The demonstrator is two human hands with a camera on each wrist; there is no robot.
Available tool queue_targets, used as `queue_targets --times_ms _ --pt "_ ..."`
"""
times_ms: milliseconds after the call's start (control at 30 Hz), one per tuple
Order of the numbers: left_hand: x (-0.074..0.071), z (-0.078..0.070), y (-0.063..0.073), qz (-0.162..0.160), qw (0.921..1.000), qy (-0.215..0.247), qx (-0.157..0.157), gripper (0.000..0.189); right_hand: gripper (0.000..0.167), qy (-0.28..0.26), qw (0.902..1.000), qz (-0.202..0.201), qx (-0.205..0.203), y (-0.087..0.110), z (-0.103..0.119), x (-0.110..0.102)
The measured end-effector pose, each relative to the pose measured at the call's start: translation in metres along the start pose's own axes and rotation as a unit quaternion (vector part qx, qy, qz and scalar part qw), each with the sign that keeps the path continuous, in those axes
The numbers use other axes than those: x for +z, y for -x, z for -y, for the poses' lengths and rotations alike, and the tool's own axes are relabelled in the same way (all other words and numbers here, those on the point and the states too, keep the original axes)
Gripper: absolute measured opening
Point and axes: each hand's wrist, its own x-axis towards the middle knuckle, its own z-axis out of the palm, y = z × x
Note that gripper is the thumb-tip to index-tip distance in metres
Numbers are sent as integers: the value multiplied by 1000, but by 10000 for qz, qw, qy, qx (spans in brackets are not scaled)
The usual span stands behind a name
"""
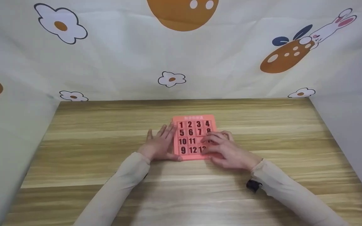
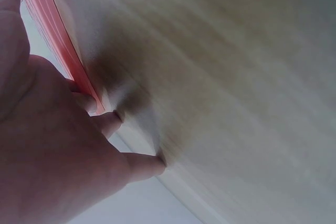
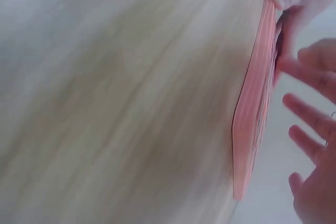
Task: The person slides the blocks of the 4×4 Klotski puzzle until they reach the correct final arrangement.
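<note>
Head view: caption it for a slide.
Left grip against a pink number puzzle, right grip over its right-side tiles.

In front of you a square-looking pink number puzzle point(image 1: 191, 137) lies flat on the wood-grain table point(image 1: 105, 141), its lettered border point(image 1: 193, 118) on the side farthest from you. Bold black numerals read upright to you: 1 to 4 on the top row, 5 to 8 below, then 10 and 11, and 9, 12 and 13 on the bottom. You see the right ends of the two lower rows only partly, being covered.
</note>
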Motion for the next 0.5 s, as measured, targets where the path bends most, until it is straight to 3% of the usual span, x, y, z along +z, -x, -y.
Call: queue_targets --times_ms 300,500 --pt "-1 -1 1 13 10000 26 32 121 24 11 9998 185 11 4 -1 -3" --pt "-1 0 0 -11 10000 -22 59 120 33 190 9982 304 474 3 1 -4"
